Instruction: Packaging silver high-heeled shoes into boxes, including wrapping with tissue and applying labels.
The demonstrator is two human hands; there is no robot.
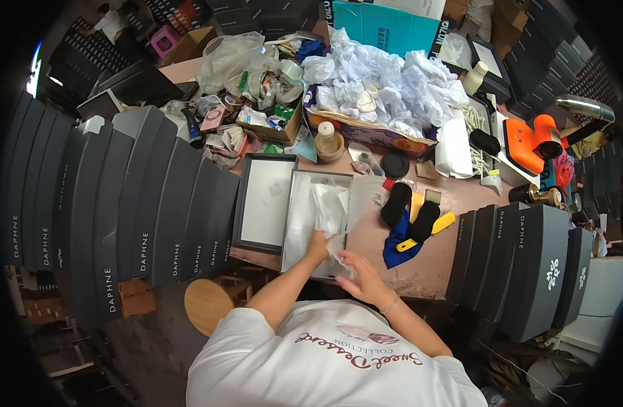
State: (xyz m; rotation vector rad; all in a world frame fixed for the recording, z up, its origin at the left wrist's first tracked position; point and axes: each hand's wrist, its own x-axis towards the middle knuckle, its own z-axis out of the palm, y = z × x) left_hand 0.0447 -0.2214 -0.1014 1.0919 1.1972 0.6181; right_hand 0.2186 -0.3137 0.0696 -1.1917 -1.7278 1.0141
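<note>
A dark grey shoe box (289, 234) lies in front of me, its inside lined with white paper. A bundle of crumpled white tissue paper (332, 203) sits in it; what it wraps, if anything, is hidden. My left hand (317, 247) is closed on the near end of this paper, fingertips partly hidden. At the box's near right corner, my right hand (367, 278) has thin, see-through paper between its curved fingers and thumb. The separate lid (264, 200) rests inside up, to the left of the box. A translucent sheet (366, 200) spreads over the box's right edge.
Stacked grey shoe boxes (145, 210) wall in the left side, with more boxes (505, 261) on the right. Black brushes (395, 205), a yellow-handled tool (433, 230) and blue cloth (396, 252) lie right of my work. Behind stand a tissue-filled carton (386, 88), a bottle (327, 140) and an orange device (525, 146).
</note>
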